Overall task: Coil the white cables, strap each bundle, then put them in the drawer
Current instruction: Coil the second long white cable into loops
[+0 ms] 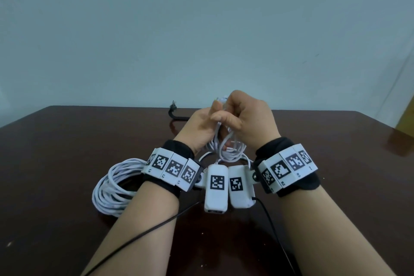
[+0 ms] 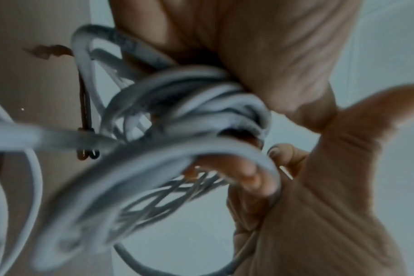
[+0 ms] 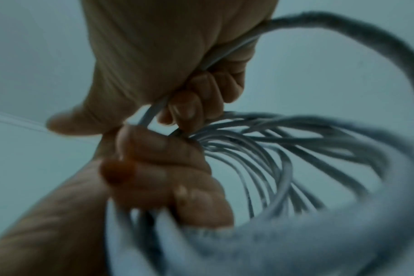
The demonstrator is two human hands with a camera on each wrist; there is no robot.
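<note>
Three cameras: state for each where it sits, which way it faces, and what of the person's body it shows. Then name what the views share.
Head: looks forward and down over the table; shows both forearms, left hand, right hand.
Left wrist: looks along the left hand at the white cable coil.
Right wrist: looks along the right hand; left fingers show.
Shared: the coil, gripped by both hands.
</note>
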